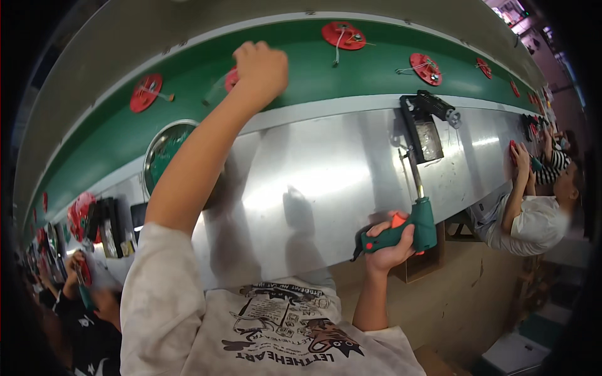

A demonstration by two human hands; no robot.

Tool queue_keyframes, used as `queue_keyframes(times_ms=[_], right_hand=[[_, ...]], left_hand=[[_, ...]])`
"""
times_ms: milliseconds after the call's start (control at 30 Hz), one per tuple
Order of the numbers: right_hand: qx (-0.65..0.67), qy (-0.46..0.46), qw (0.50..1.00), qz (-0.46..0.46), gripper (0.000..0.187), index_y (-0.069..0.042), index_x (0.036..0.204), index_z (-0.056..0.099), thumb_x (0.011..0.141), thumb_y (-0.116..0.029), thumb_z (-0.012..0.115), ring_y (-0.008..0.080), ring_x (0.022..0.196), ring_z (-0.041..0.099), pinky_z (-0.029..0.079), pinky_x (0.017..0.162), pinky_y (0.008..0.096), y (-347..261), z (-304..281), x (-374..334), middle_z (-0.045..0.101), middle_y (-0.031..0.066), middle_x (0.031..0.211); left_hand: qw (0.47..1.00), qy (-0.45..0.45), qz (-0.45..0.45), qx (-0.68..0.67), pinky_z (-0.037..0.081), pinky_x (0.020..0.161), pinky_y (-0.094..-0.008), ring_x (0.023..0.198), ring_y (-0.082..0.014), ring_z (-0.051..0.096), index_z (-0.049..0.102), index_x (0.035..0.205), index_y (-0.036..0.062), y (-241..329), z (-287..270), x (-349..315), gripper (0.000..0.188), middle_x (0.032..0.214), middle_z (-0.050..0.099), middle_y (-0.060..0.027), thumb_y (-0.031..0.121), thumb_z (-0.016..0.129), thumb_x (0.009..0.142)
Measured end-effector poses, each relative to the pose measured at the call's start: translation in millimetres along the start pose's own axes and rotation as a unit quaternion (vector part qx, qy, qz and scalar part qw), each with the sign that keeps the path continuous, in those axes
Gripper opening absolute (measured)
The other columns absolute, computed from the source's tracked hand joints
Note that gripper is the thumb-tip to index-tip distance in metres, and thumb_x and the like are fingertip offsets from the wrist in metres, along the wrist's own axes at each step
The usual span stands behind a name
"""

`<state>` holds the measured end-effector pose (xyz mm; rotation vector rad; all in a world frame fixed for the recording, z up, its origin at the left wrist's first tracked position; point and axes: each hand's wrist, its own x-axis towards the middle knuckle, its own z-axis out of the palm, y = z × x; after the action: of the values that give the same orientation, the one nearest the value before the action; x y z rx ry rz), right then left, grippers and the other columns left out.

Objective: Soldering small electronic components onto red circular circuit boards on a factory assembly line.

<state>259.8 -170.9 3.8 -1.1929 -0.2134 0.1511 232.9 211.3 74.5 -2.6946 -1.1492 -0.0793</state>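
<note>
Over the green belt, my left hand (264,70) is stretched out with its fingers curled. They close on a red round disc (232,79) with wires, smeared by motion and partly covered by the hand and forearm; the fingertips are hidden. My right hand (390,249) grips a green pistol-shaped soldering gun (424,225) with an orange trigger. Its long metal barrel points away from me, the tip close to a black stand (411,128) on the metal table. Just left of my left forearm is a round metal-rimmed dish (148,164) with something green inside.
More red discs with wires lie along the green belt (301,69), including one at left (146,93) and one at the far middle (343,36). The metal table (326,182) lies in front of me. A person in a white shirt (530,219) works at right; others are at far left.
</note>
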Motion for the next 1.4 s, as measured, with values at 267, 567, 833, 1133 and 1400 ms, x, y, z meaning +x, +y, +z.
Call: queue_keyframes(times_ms=[267, 567, 833, 1133, 1400], right_hand=[[0.021, 0.015, 0.999, 0.023, 0.044, 0.004, 0.115, 0.051, 0.106, -0.038, 0.039, 0.0184, 0.047, 0.054, 0.05, 0.042, 0.0328, 2.9, 3.5, -0.4, 0.06, 0.0178, 0.097], [0.019, 0.033, 0.999, 0.031, 0.046, 0.002, 0.112, 0.051, 0.108, -0.041, 0.034, 0.0181, 0.044, 0.052, 0.047, 0.041, 0.0298, 6.3, -4.4, 0.4, 0.06, 0.0177, 0.098], [0.017, 0.001, 0.998, 0.052, 0.043, 0.003, 0.107, 0.055, 0.107, -0.037, 0.038, 0.0163, 0.047, 0.052, 0.046, 0.045, 0.0295, 2.7, 5.3, 9.0, 0.061, 0.0145, 0.088], [0.005, -0.015, 0.997, 0.074, 0.043, 0.006, 0.103, 0.057, 0.106, -0.035, 0.043, 0.0179, 0.049, 0.054, 0.049, 0.047, 0.0316, -9.8, 10.6, 4.5, 0.061, 0.0141, 0.083], [0.007, -0.002, 0.998, 0.063, 0.039, 0.001, 0.102, 0.059, 0.106, -0.036, 0.046, 0.0174, 0.052, 0.054, 0.047, 0.05, 0.0332, -9.9, 8.7, 3.7, 0.063, 0.0116, 0.087]], left_hand=[[0.961, 0.078, -0.041, -0.262, 0.047, 0.1, -0.0499, 0.125, -0.0398, 0.054, 0.076, 0.112, 0.0061, 127.0, 24.1, 185.4, 0.062, 0.128, 0.064, -0.0221, 0.061, 0.068, 0.084], [0.918, -0.045, -0.116, -0.377, 0.046, 0.105, -0.0475, 0.133, -0.0385, 0.052, 0.074, 0.119, 0.0099, 124.9, 45.0, 225.3, 0.054, 0.138, 0.061, -0.0178, 0.036, 0.082, 0.072], [0.879, -0.108, 0.256, -0.387, 0.057, 0.091, -0.0387, 0.105, -0.0324, 0.071, 0.072, 0.12, 0.0019, 37.7, -40.1, 48.1, 0.05, 0.116, 0.074, -0.0184, 0.018, 0.083, 0.074], [0.84, -0.162, 0.318, -0.408, 0.047, 0.102, -0.0419, 0.123, -0.0354, 0.053, 0.07, 0.118, 0.0027, -34.8, -27.4, -219.5, 0.046, 0.129, 0.062, -0.0166, 0.0, 0.068, 0.071], [0.97, 0.04, 0.071, -0.228, 0.054, 0.086, -0.0448, 0.102, -0.033, 0.064, 0.074, 0.102, 0.0064, -142.4, -6.6, -221.0, 0.021, 0.104, 0.069, -0.0123, 0.008, 0.069, 0.082]])
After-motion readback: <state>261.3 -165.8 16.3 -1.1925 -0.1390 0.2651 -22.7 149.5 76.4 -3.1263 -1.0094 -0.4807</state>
